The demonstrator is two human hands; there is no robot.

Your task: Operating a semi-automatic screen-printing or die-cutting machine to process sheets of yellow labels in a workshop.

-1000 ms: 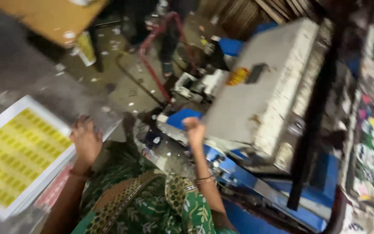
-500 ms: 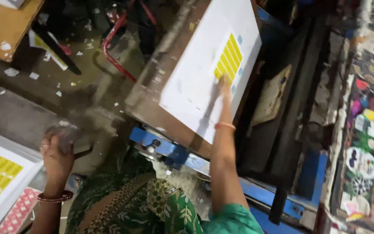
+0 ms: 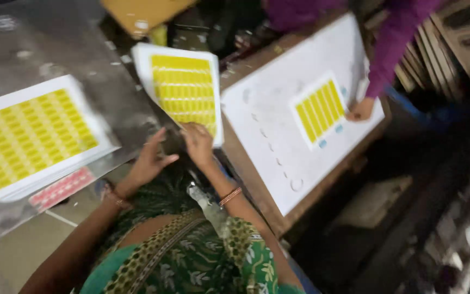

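The right hand (image 3: 198,142) grips the near edge of a yellow printed sheet (image 3: 183,90), held beside the white board (image 3: 278,147). The left hand (image 3: 150,160) hovers just below, fingers spread wide. A stack (image 3: 31,136) lies left.

Print workshop: press bed (image 3: 278,163), printed sheets (image 3: 28,139)

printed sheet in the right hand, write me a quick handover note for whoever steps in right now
Right hand grips the lower edge of a yellow-printed sheet, held between the stack and the press.
Left hand is open beside it, holding nothing.
Stack of printed sheets lies on the metal table to the left.
White press board carries a small yellow print patch; a co-worker's hand rests at its far edge.
Done: sheet printed. Left: sheet not yet on the stack.
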